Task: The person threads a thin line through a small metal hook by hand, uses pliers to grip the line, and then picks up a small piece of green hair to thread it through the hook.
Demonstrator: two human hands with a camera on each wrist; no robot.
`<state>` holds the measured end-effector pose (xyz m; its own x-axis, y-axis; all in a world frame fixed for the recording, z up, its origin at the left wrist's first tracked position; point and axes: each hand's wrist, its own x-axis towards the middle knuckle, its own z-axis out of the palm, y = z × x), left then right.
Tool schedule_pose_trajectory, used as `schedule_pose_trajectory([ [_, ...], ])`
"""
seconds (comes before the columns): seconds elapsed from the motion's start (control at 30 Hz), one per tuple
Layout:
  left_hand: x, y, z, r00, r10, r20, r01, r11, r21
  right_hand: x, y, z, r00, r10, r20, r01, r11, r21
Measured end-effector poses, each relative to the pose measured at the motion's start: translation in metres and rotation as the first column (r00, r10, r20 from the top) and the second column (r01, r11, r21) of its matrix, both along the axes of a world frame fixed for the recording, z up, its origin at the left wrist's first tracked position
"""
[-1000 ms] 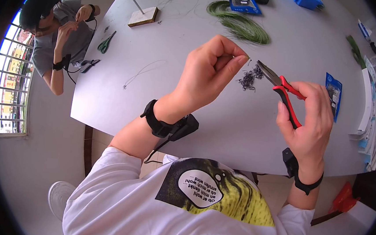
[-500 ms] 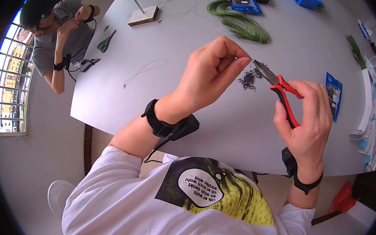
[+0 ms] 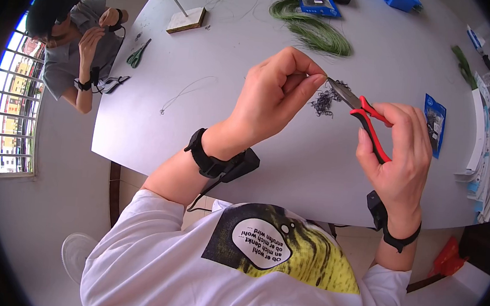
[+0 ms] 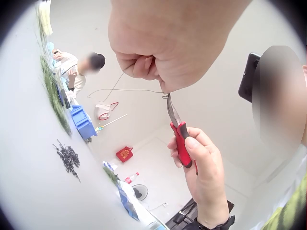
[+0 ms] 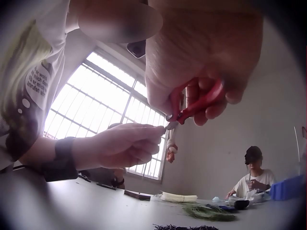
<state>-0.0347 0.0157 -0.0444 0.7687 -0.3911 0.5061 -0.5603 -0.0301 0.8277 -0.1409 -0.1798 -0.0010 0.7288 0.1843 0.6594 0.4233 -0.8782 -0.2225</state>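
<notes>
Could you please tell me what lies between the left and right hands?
In the head view, red-handled pliers reach from the right hand toward the left hand, over a dark pile.

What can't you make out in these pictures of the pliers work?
Head view: what the left hand pinches, covered by thumb and finger.
Left wrist view: whether the pliers grip anything; the tips look too small.
Right wrist view: part of the dark pile, cut off by the bottom edge.

The pliers [image 3: 360,110] have red-and-black handles [image 3: 377,140]. Left of the pliers lies a black heap of bits [image 3: 322,104]; beyond them, a green fibre bundle [image 3: 323,38]; to their right, a blue packet [image 3: 434,125].
</notes>
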Motion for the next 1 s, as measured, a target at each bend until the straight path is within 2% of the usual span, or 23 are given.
schedule_pose_trajectory([
  [0.23,-0.002,0.001,0.004,1.0,0.008,-0.002,-0.008,0.998,0.057,0.0,-0.002,0.001,1.0,-0.004,0.013,0.004,1.0,-0.027],
  [0.3,-0.001,0.001,0.006,0.984,0.009,0.178,-0.035,0.989,0.147,-0.002,-0.006,0.001,1.0,-0.023,0.008,0.023,0.999,-0.033],
  [0.37,0.003,0.002,0.006,0.978,0.033,0.205,-0.068,0.984,0.165,-0.005,-0.011,0.0,0.999,-0.036,0.004,0.036,0.999,-0.039],
  [0.43,0.008,0.003,0.003,0.97,0.06,0.234,-0.104,0.978,0.179,-0.009,-0.019,-0.003,0.991,-0.135,-0.026,0.134,0.99,-0.039],
  [0.63,0.015,0.003,-0.001,0.988,0.045,0.148,-0.064,0.99,0.127,-0.02,-0.036,-0.004,0.972,-0.233,-0.017,0.232,0.972,-0.04],
  [0.7,0.019,0.003,-0.004,0.946,0.061,0.319,-0.125,0.975,0.183,-0.025,-0.039,-0.003,0.965,-0.262,-0.023,0.261,0.965,-0.036],
  [0.73,0.02,0.002,-0.005,0.946,0.06,0.319,-0.124,0.975,0.184,-0.027,-0.041,-0.004,0.965,-0.262,-0.023,0.261,0.965,-0.036],
  [0.8,0.021,0.001,-0.008,0.943,0.1,0.317,-0.148,0.98,0.133,-0.031,-0.044,-0.004,0.94,-0.34,-0.017,0.339,0.94,-0.036],
  [0.93,0.024,0.003,-0.012,0.95,0.106,0.295,-0.152,0.979,0.136,-0.043,-0.06,-0.007,0.901,-0.434,-0.023,0.433,0.901,-0.038],
  [1.0,0.023,0.002,-0.012,0.954,0.141,0.266,-0.174,0.979,0.104,-0.05,-0.07,-0.009,0.847,-0.531,-0.034,0.53,0.847,-0.028],
])
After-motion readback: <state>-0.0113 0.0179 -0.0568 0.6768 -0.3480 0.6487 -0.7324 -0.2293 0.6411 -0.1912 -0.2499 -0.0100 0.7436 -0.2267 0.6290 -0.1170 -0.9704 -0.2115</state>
